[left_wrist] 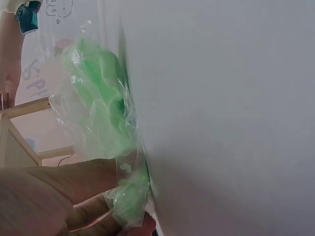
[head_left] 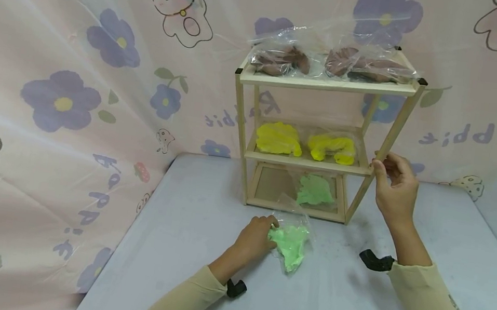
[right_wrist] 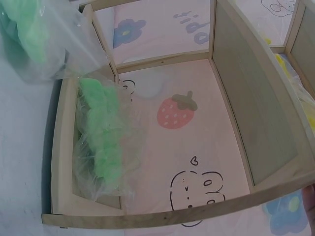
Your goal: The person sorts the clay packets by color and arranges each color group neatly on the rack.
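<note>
Three shelves are seen on the wooden rack (head_left: 328, 83), which is stood on the grey table (head_left: 198, 253) against the backdrop.

Top shelf: two clear bags of brown dough (head_left: 284, 59), well above the right fingers.

Middle shelf: two bags of yellow dough (head_left: 279, 139), level with the right fingertips and just to their left.

Bottom shelf: one bag of green dough (head_left: 315, 191) is laid there, below and left of the right fingers; in the right wrist view (right_wrist: 101, 142) it is pressed against the shelf's side rail.

A second green dough bag (head_left: 291, 242) is laid on the table in front of the rack. It is pinched at its near-left edge by the left hand (head_left: 255, 237); curled fingers (left_wrist: 74, 182) are closed on plastic and dough.

The rack's front right post is held by the right hand (head_left: 394, 190), with fingers curled around the post at middle-shelf height.

A pink cloth (head_left: 72, 100) printed with purple flowers, rabbits and strawberries is hung behind and to the left of the table. Beige sleeves and black wrist mounts are worn on both arms.
</note>
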`<state>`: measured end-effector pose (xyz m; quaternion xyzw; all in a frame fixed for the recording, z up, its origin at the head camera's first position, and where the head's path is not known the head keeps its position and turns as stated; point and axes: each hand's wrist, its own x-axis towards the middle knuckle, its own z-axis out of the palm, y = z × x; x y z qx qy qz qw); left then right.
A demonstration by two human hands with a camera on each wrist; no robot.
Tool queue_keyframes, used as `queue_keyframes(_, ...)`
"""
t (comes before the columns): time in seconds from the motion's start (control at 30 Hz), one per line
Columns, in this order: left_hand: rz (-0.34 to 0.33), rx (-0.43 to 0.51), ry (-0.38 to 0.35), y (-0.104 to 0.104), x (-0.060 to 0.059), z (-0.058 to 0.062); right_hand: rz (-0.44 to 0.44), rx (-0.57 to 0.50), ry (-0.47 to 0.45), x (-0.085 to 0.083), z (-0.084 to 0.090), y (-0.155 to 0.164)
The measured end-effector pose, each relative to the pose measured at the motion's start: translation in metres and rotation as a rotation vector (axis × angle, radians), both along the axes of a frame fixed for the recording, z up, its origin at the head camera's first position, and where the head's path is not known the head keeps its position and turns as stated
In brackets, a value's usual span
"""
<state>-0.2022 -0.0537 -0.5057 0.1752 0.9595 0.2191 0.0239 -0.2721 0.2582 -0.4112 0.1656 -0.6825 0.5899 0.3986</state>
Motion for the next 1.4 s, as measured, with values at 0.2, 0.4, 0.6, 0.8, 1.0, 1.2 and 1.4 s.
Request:
queue_keyframes(0.2,0.024,0.006,-0.012,-0.001,-0.001,0.001,-0.006,0.006,0.003,-0.002,-0.002,0.001)
queue_keyframes(0.4,0.060,-0.077,0.024,-0.005,-0.001,0.002,0.008,0.006,0.003,-0.001,-0.001,0.002)
queue_keyframes(0.6,0.049,0.133,-0.031,-0.013,-0.004,-0.001,0.024,0.030,0.017,-0.001,0.000,0.003)
queue_keyframes(0.8,0.024,0.364,-0.031,-0.023,-0.004,0.003,0.017,0.014,0.012,-0.001,-0.001,0.003)
queue_keyframes(1.0,0.079,0.516,-0.037,-0.031,-0.004,0.014,0.010,0.005,0.007,-0.002,-0.002,0.003)
queue_keyframes(1.2,0.162,0.603,-0.043,-0.038,-0.013,0.016,0.008,-0.003,0.003,-0.002,-0.002,0.003)
queue_keyframes(1.4,0.214,0.758,-0.081,-0.041,-0.022,0.013,0.006,-0.012,0.002,-0.002,-0.002,0.001)
